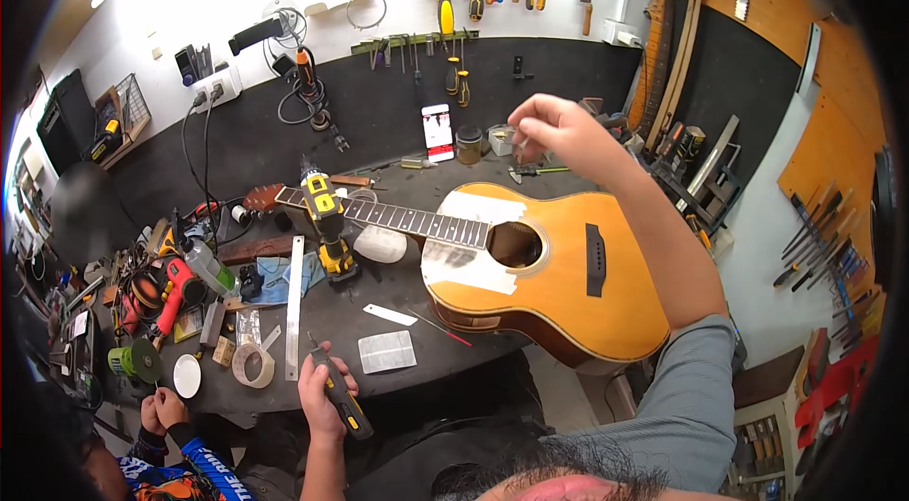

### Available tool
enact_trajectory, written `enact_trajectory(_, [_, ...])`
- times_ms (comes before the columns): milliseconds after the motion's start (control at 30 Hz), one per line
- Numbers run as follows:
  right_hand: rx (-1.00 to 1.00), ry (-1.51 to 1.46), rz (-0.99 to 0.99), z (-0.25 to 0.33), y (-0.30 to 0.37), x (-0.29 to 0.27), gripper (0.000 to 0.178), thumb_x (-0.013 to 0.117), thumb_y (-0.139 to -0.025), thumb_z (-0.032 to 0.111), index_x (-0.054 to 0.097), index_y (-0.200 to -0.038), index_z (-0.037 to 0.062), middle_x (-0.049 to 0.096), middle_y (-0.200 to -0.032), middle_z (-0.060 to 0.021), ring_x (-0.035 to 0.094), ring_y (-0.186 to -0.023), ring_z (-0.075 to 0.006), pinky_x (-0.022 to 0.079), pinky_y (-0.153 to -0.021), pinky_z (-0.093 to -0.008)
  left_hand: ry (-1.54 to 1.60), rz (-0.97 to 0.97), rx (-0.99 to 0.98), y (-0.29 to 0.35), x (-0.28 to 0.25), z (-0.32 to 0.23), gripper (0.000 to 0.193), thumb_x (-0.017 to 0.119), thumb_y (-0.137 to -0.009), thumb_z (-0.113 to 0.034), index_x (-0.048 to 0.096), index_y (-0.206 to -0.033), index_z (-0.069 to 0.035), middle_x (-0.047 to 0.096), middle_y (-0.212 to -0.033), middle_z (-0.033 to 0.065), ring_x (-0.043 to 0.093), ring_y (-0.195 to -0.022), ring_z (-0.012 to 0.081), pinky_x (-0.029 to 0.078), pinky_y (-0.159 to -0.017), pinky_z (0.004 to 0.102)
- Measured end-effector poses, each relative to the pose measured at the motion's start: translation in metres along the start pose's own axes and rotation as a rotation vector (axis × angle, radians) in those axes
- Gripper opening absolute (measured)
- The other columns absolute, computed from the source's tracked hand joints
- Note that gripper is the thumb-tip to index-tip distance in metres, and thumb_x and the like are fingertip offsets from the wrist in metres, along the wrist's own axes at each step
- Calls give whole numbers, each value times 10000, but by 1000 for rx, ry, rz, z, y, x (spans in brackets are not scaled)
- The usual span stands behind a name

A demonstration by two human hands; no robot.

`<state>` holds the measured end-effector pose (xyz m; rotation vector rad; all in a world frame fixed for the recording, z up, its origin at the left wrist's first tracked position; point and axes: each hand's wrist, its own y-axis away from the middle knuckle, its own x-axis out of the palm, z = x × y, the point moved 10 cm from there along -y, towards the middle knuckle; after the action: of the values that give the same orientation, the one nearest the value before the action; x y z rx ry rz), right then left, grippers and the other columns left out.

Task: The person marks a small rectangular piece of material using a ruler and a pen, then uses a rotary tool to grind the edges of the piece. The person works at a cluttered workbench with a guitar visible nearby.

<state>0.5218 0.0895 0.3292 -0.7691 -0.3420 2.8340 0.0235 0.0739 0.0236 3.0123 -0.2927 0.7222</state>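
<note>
Left hand (320, 399): low, fingers wrapped around tool (340, 395). Right hand (568, 134): extended past guitar (559, 285), fingers partly curled; contents cannot be determined.

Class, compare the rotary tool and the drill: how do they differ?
The rotary tool is in the left hand; the drill stands on the bench. The rotary tool is slim, mostly dark grey; the drill is bulkier, with broad yellow areas. Both combine yellow with dark colouring.

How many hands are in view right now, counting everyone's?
4: the wearer's left hand, gripping a handheld tool; the wearer's right hand, raised beyond the guitar; and a co-worker's two hands, close together at lower left.
</note>
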Motion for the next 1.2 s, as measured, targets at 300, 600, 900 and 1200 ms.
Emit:
enact_trajectory(300, [-82, 78, -130, -7, -132, -34, 266, 616, -1188, 215, 738, -1348, 42, 795, -1126, -41, 746, -918, -96, 604, -850, -287, -7, -100, 10, -3, -4, 3, 532, 580, -1116, -273, 528, -1538, 48, 682, -981, 121, 676, -690, 194, 579, -599, 340])
enact_trajectory(600, [-68, 64, -363, -85, -222, -95, 317, 642, -1084, 171, 744, -1341, 16, 799, -1136, -81, 759, -877, -144, 585, -750, -311, -69, -195, 19, -5, -1, 5, 531, 543, -1122, -292, 523, -1529, 49, 672, -982, 121, 674, -682, 193, 565, -580, 330])
enact_trajectory(900, [125, 56, -329, -166, -262, -63, 280, 682, -1014, 123, 762, -1236, -27, 797, -1046, -105, 766, -833, -195, 645, -773, -370, -77, -258, 55, 2, -8, 3, 543, 549, -1148, -326, 528, -1541, 47, 655, -991, 112, 661, -679, 182, 556, -571, 326])
enact_trajectory(1200, [-21, 460, -245, -167, -250, -35, 391, 672, -993, 313, 852, -1224, 55, 847, -1166, -247, 823, -1130, -438, 642, -975, -547, -114, -245, 39, -5, 2, 2, 554, 563, -1109, -298, 523, -1552, 32, 666, -990, 105, 667, -691, 182, 533, -577, 317])
